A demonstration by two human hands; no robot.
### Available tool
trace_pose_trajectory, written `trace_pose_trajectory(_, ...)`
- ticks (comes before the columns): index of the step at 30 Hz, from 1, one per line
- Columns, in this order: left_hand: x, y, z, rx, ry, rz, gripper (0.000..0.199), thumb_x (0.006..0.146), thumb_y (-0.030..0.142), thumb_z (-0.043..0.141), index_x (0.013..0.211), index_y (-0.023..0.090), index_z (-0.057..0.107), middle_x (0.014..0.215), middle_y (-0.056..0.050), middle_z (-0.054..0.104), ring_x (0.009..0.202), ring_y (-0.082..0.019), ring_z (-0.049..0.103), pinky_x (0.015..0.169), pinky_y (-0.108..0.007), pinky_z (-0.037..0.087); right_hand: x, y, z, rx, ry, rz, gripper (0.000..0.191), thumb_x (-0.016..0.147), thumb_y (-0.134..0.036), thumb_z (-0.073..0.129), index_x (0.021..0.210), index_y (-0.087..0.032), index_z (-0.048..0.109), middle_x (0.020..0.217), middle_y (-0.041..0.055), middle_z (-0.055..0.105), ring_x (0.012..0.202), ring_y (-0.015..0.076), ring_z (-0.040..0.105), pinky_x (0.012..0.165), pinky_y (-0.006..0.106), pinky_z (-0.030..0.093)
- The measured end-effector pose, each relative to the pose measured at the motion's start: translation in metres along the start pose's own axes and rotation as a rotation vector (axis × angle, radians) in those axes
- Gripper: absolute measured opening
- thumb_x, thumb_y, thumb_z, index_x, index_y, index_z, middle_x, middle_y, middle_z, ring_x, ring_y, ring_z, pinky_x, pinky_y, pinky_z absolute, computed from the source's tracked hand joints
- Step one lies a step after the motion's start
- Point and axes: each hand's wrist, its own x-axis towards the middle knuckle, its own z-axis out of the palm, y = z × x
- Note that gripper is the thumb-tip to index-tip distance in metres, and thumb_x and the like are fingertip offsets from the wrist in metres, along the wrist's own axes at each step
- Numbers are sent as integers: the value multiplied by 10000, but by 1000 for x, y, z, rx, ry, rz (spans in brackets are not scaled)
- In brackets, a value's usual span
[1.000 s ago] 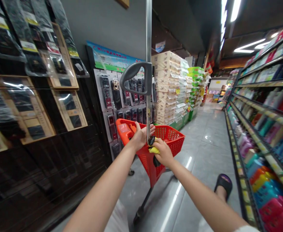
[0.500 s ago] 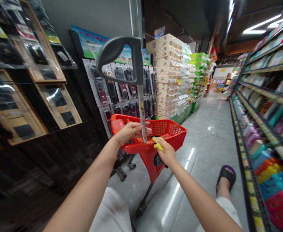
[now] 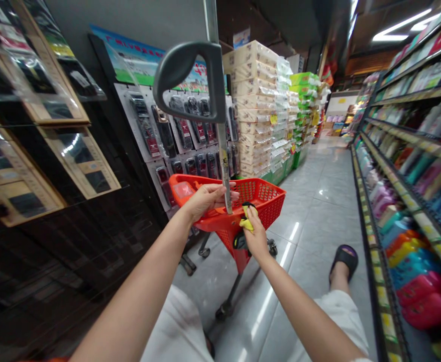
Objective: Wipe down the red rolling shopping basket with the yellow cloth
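Observation:
A red plastic shopping cart (image 3: 271, 201) stands in front of me, its basket mesh-sided. From its near end rises a metal pole (image 3: 225, 173), topped by a grey loop handle (image 3: 218, 83). My left hand (image 3: 208, 198) has its thumb on the near side of the pole and its fingers behind it, gripping low down. My right hand (image 3: 257, 234) is closed on a bunched yellow and black cloth-like item (image 3: 247, 218) at the basket's near edge. A dark part hangs below these fingers; its exact kind cannot be made out.
Packaged goods (image 3: 143, 123) hang on a panel to the left, beside boxed items (image 3: 79, 161) on a dark wall. Stacked cartons (image 3: 256, 100) line the aisle beyond. A long shelf of bottles (image 3: 412, 196) runs along the right. My slippered foot (image 3: 344, 264) is on the grey tiled floor.
My view has shifted slightly, and the cart sits a little higher in it. My right hand has lifted the yellow and black item slightly; the left stays at the pole.

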Motion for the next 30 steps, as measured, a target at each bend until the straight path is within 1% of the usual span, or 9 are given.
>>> trace_pose_trajectory(2,4,-1,7,-1,13,5,616,721,486,781,1207,129,653,1060,-172,745,953,-251,719,844,-357,556,-1,-15,10,-55,97,92,632,842,-148,423,1467,-241,416,1536,93,381,1444,230,311,1153,480,286)
trace_pose_trajectory(6,15,-6,19,0,30,23,605,706,501,787,1170,129,672,1026,-151,755,853,-198,725,808,-306,551,-23,-34,31,-177,128,62,720,833,-139,421,1523,-295,287,1585,87,258,1458,276,253,1135,550,250)
trace_pose_trajectory(8,20,-8,23,0,30,32,593,711,500,783,1160,129,676,1028,-150,754,845,-186,719,789,-291,547,-40,-17,37,-187,119,114,772,797,-94,407,1532,-281,263,1582,105,250,1451,286,261,1118,552,275)
trace_pose_trajectory(12,28,-11,28,-16,30,34,598,715,501,779,1169,128,670,997,-148,756,885,-196,714,792,-290,542,-56,27,41,-107,114,339,818,717,-58,404,1520,-179,299,1472,186,412,1383,324,366,1070,611,321)
trace_pose_trajectory(17,32,-13,36,-19,17,41,567,718,490,781,1149,137,676,1009,-137,752,876,-181,708,789,-277,539,-37,9,34,-14,241,147,776,825,-179,472,1549,-227,195,1548,119,325,1429,244,299,1150,472,304)
trace_pose_trajectory(19,33,-13,38,-11,20,37,548,734,482,770,1153,143,673,1017,-134,750,865,-177,708,771,-269,540,-40,8,36,7,257,128,745,851,-214,471,1545,-233,201,1560,116,303,1446,235,267,1162,466,285)
trace_pose_trajectory(21,32,-12,40,-6,26,34,537,753,475,757,1168,147,666,1021,-135,749,883,-184,708,773,-272,542,-54,22,42,16,252,188,708,847,-213,456,1524,-213,251,1549,134,316,1448,245,264,1161,490,275)
trace_pose_trajectory(26,31,-11,41,0,26,46,537,755,474,756,1164,140,661,1022,-137,747,942,-204,706,827,-300,546,-89,67,56,34,155,496,703,743,-199,519,1427,-123,375,1371,201,497,1341,314,414,1089,538,360)
trace_pose_trajectory(30,31,-11,42,14,36,46,535,754,465,760,1172,145,659,1041,-136,746,960,-211,705,819,-296,554,-81,61,55,65,239,353,699,797,-217,514,1468,-154,331,1451,179,420,1385,260,357,1146,486,300)
